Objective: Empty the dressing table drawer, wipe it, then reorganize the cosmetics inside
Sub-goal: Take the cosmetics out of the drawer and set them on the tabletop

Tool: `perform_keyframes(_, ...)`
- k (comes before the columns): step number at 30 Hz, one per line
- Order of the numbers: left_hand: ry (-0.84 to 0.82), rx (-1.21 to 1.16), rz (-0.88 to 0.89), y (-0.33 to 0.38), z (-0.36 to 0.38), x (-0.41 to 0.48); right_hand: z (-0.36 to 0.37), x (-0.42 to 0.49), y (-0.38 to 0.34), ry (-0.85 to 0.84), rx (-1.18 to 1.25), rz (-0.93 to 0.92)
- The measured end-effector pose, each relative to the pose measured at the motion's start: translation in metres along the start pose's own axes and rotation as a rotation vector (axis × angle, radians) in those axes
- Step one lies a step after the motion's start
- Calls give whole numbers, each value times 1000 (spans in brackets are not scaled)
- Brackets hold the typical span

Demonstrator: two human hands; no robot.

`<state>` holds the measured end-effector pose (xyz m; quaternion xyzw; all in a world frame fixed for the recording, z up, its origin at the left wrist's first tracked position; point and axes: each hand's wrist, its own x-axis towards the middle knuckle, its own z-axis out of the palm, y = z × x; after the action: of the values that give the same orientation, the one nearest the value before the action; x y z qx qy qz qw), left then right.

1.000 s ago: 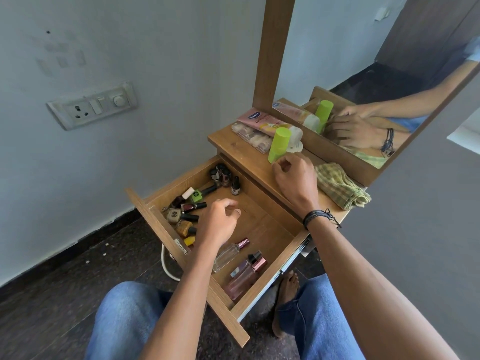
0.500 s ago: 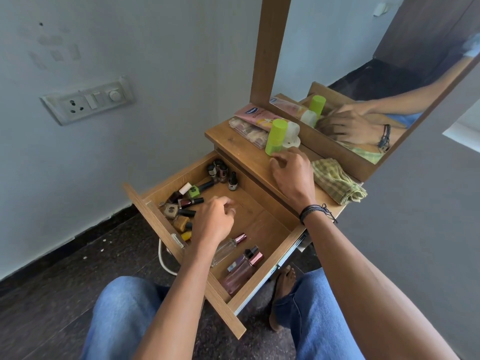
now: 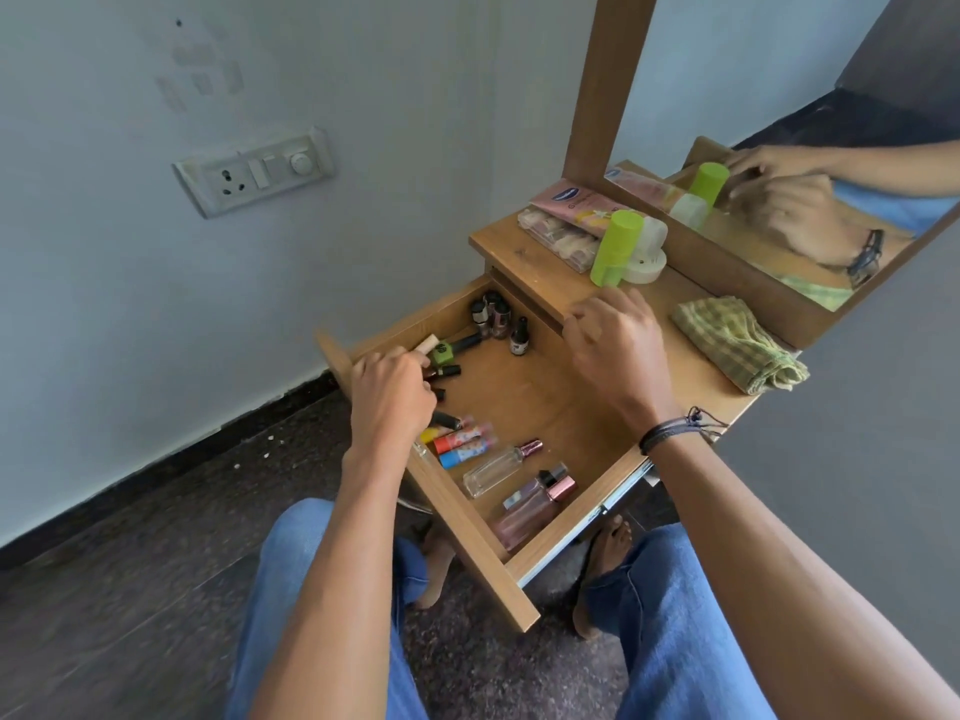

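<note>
The wooden drawer [image 3: 545, 407] stands pulled out, with cosmetics inside. My left hand [image 3: 389, 402] reaches into its left side, fingers curled down over small lipsticks and a green-capped bottle [image 3: 441, 352]; whether it grips one is hidden. Coloured lip balm tubes [image 3: 462, 441] lie just right of that hand. Nail polish bottles [image 3: 491, 314] stand in the back corner. A clear perfume bottle [image 3: 498, 467] and pink perfume bottles [image 3: 535, 504] lie near the front. My right hand [image 3: 613, 345] hovers over the table's front edge, fingers loosely curled, holding nothing.
On the table top stand a green bottle [image 3: 615, 246], a pink tube [image 3: 576, 205], a clear box [image 3: 556, 239] and a white round container [image 3: 647, 262]. A checked cloth [image 3: 737, 345] lies folded at the right. The mirror [image 3: 779, 148] rises behind. My knees sit under the drawer.
My left hand has moved left and back onto the small items, uncovering the lip balm tubes. My right hand has drawn back from the green bottle toward the drawer.
</note>
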<state>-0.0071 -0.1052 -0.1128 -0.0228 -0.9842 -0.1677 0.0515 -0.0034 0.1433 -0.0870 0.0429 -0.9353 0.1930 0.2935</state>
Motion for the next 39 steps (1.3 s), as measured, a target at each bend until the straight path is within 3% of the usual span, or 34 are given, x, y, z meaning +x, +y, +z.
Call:
perform_keyframes(4, 45, -35, -20, -2, 0, -2, 25, -33, -32, -208, 10, -106)
perform_keyframes(8, 60, -84, -49, 2, -3, -4, 54, -57, -55, -496, 62, -92)
perform_keyframes(15, -40, -59, -42, 0, -9, -1, 71, -65, -79, -606, 72, -69)
perform_keyframes(21, -158, 7, 32, -4, -12, 1, 76, -63, -86, -575, 117, 22)
perform_keyframes(29, -250, 39, 54, 0, -14, -2, 50, -61, -69, -320, 464, 442)
perform_keyframes(34, -323, -73, 28, 7, -10, 3, 38, -51, -58, -218, 629, 608)
perform_keyframes(39, -458, -247, 7, 24, -10, 1, 37, -51, -50, -177, 698, 656)
